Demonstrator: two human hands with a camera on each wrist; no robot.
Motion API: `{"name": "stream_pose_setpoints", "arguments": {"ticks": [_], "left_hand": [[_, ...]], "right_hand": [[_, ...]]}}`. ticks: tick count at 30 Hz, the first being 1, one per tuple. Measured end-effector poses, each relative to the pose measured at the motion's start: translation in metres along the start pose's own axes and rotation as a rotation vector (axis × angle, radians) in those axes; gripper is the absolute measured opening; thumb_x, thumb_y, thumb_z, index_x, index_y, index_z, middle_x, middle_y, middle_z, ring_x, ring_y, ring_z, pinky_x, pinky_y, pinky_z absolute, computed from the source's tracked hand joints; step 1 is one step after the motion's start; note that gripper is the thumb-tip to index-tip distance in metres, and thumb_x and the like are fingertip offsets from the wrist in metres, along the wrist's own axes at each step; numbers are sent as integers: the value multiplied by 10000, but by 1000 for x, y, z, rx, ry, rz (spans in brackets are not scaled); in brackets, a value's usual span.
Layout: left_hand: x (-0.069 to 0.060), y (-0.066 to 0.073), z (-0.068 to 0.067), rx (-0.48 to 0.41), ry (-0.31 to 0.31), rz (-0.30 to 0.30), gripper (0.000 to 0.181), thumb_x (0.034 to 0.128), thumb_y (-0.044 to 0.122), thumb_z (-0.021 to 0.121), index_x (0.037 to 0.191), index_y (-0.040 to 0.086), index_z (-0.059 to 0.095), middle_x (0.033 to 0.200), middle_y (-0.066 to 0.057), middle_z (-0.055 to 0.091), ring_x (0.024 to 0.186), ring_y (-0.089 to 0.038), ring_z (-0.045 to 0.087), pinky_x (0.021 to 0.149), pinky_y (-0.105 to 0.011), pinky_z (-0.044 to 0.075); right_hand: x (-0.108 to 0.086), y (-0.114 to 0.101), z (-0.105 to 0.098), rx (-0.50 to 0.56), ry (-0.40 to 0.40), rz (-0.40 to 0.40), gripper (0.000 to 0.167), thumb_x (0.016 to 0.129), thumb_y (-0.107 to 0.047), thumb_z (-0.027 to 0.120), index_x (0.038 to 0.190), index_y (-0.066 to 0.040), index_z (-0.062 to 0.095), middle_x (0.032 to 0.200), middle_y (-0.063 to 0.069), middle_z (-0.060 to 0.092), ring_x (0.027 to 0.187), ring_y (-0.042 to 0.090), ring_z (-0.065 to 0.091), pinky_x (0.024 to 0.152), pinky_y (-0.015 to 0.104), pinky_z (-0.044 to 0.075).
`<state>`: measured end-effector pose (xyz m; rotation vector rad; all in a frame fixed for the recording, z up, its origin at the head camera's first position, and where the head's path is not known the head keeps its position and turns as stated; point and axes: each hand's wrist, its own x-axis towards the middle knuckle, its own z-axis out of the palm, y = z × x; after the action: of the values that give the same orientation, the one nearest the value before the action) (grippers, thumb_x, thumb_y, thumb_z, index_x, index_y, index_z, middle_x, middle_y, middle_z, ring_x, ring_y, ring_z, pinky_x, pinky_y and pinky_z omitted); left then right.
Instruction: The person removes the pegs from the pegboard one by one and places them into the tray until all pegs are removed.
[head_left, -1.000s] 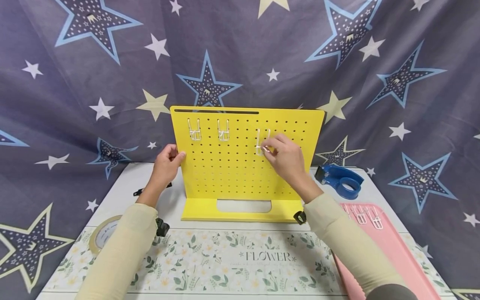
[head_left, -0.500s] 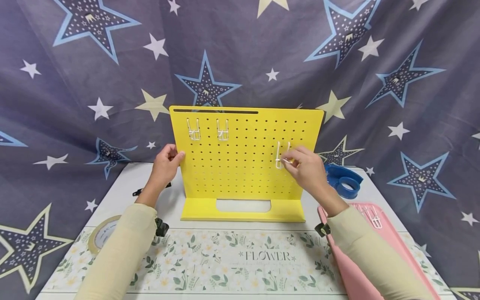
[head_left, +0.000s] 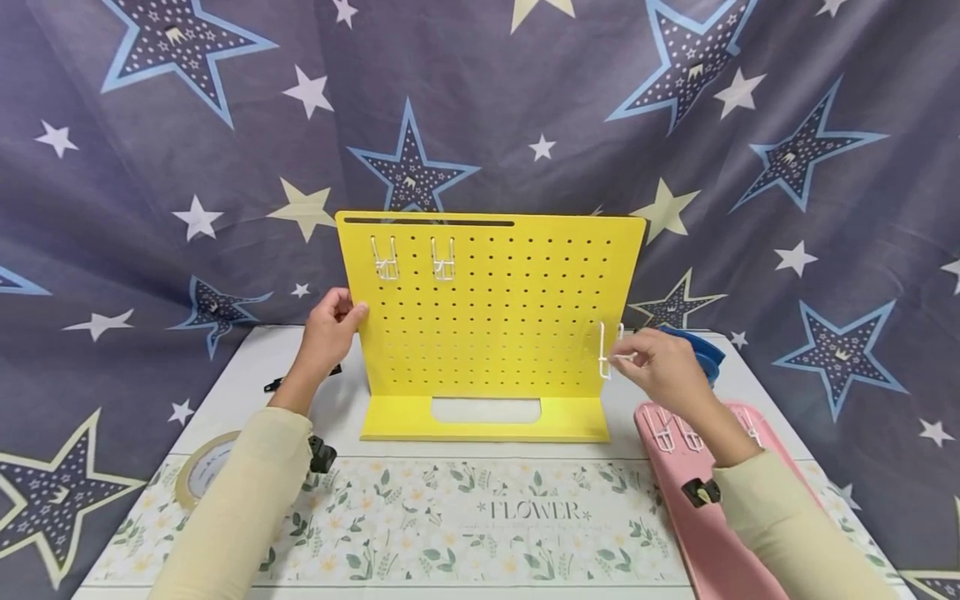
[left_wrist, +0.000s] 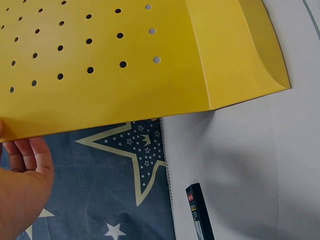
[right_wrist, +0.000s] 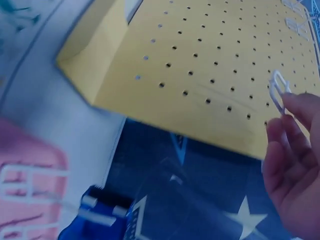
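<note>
Leftmost on the white table (head_left: 273, 346), a roll of tape (head_left: 184, 483) lies flat, partly covered by the person's left sleeve (head_left: 247, 492). Beyond it, a slim black object (left_wrist: 199, 212) with a small printed label lies behind the forearm. Next comes the left hand (head_left: 328, 333), which grips the left edge of the yellow pegboard (head_left: 487, 333), thumb at the front and fingers bent behind. The board stands upright on its bent-out foot, which has a long rounded cutout. Two white wire hooks (head_left: 414, 265) hang side by side near its upper left corner, below a dark slot. In front, a floral strip (head_left: 517, 546) printed with the word FLOWER runs across the table. At the board's lower right edge, the right hand (head_left: 663, 367) pinches another white hook (head_left: 602, 354) between thumb and fingertips, the grip closed to the thickness of the wire; whether this hook touches the board cannot be told. Behind that hand sits a blue tape dispenser (head_left: 708, 354), partly hidden. Farthest right, a pink tray (head_left: 712, 554) holds more white hooks (head_left: 663, 435) near its far end, the right forearm passing over it.
</note>
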<state>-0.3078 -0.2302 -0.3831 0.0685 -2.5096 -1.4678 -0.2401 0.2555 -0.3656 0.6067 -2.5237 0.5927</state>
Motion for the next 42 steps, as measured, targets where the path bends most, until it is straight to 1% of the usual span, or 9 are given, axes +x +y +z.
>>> {"name": "stream_pose_setpoints", "arguments": {"ticks": [4, 9, 14, 18, 22, 27, 32, 38, 42], "left_hand": [[0, 1, 1, -4, -4, -9, 309, 1062, 361, 540, 1250, 117, 516, 1056, -47, 532, 979, -210, 548, 858, -304, 498], [0, 2, 1, 1, -2, -12, 311, 1061, 362, 542, 1248, 114, 516, 1047, -41, 526, 971, -197, 543, 849, -290, 496], [-1, 3, -1, 5, -2, 6, 324, 1062, 359, 540, 1248, 95, 512, 1044, -51, 521, 961, -200, 533, 850, -297, 484], [-1, 0, -3, 11, 3, 25, 332, 1063, 356, 537, 1246, 81, 511, 1045, -58, 528, 947, -199, 536, 843, -287, 481], [0, -2, -3, 12, 3, 44, 338, 1064, 355, 536, 1245, 70, 511, 1040, -56, 534, 937, -183, 545, 827, -253, 488], [0, -3, -1, 10, -2, 50, 336, 1065, 351, 534, 1244, 68, 513, 1041, -62, 536, 937, -187, 547, 831, -259, 491], [-1, -3, -1, 15, 1, 39, 343, 1063, 364, 533, 1244, 74, 514, 1046, -62, 539, 942, -189, 549, 844, -283, 492], [-1, -2, -1, 19, 4, 40, 348, 1062, 372, 533, 1242, 75, 516, 1042, -61, 538, 943, -190, 552, 852, -289, 492], [-1, -2, -1, 20, 3, 36, 349, 1062, 372, 533, 1247, 76, 516, 1041, -58, 535, 945, -191, 551, 857, -291, 493]], "right_hand": [[-21, 15, -10, 28, -93, 41, 113, 855, -95, 807, 918, -185, 783, 866, -21, 739, 744, 149, 687, 630, 280, 537], [-47, 35, -18, 49, -167, 54, 120, 839, -98, 819, 885, -200, 776, 840, -54, 719, 726, 48, 665, 624, 237, 540], [-70, 48, -24, 58, -240, 81, 125, 835, -124, 826, 878, -229, 772, 816, -109, 722, 708, -39, 626, 618, 230, 530], [-85, 56, -25, 59, -288, 61, 178, 836, -132, 821, 855, -293, 747, 809, -176, 709, 717, -89, 611, 633, 232, 533], [-99, 65, -20, 73, -296, 36, 268, 816, -80, 815, 819, -331, 721, 785, -229, 674, 718, -107, 594, 637, 219, 533], [-115, 74, -16, 126, -330, 49, 252, 824, -55, 794, 814, -296, 721, 766, -227, 660, 726, -104, 558, 634, 206, 505], [-128, 78, -12, 189, -402, 73, 203, 848, -65, 774, 842, -263, 729, 784, -194, 683, 732, -103, 557, 639, 199, 503], [-136, 81, -6, 238, -476, 78, 144, 868, -103, 772, 845, -239, 732, 792, -178, 701, 728, -98, 557, 648, 196, 501], [-139, 82, -4, 238, -504, 97, 126, 870, -108, 770, 849, -229, 742, 811, -173, 710, 746, -98, 560, 669, 198, 509]]}}
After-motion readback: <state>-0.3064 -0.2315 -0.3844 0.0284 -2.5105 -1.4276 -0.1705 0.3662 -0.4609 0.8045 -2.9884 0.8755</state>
